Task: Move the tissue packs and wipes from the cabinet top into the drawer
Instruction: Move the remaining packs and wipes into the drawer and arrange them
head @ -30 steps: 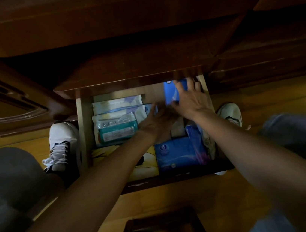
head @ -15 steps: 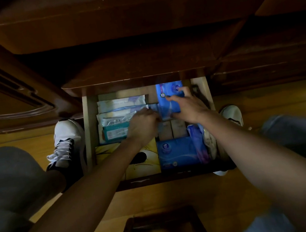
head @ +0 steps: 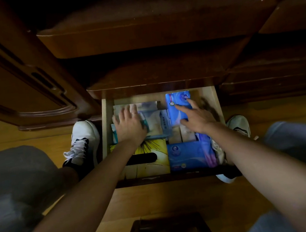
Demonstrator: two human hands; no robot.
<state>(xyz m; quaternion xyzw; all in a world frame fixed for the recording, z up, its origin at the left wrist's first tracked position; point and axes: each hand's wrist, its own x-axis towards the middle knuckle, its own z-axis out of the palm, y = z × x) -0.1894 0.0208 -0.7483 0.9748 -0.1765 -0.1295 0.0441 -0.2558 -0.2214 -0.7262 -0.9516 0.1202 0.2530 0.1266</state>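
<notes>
The back of the pale wooden drawer (head: 105, 134) runs under the dark cabinet top's overhanging edge (head: 155, 85), hiding whatever lies deeper. The left hand (head: 129, 126), fingers spread flat, covers much of the blurred pale plastic wipes packs (head: 155, 119) at rear left. The right hand (head: 197, 118), fingers loosely spread, presses the glossy blue tissue pack (head: 177, 102) at rear right. A yellow tissue box (head: 152, 159) and a second blue soft pack (head: 187, 155) crowd the front, leaving little open room.
</notes>
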